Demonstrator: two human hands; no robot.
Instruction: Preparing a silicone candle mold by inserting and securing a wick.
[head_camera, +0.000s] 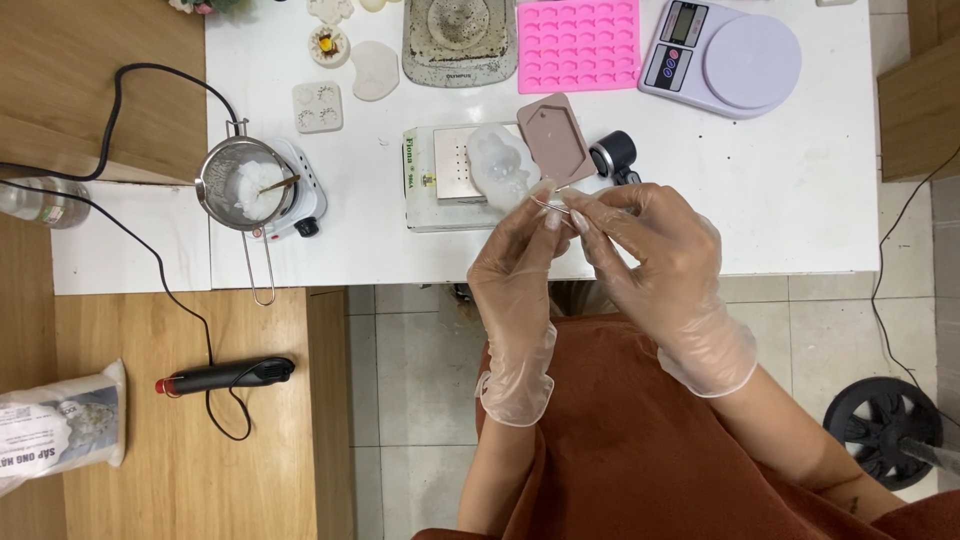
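Head view shows the gloved left hand (515, 265) and right hand (655, 255), fingers pinched together on a thin wick (556, 205), stretching it taut above the desk (800, 200) edge near a translucent mould (500, 165).

– How's the light on my feed?
– Bright and even from overhead. The white worktop (800, 200) nearly washes out, and shadows under things are soft and short.
– Any blur?
– I see slight softness on the gloved fingertips (560, 210); the frame corners stay fairly sharp, with mild wide-angle stretch.
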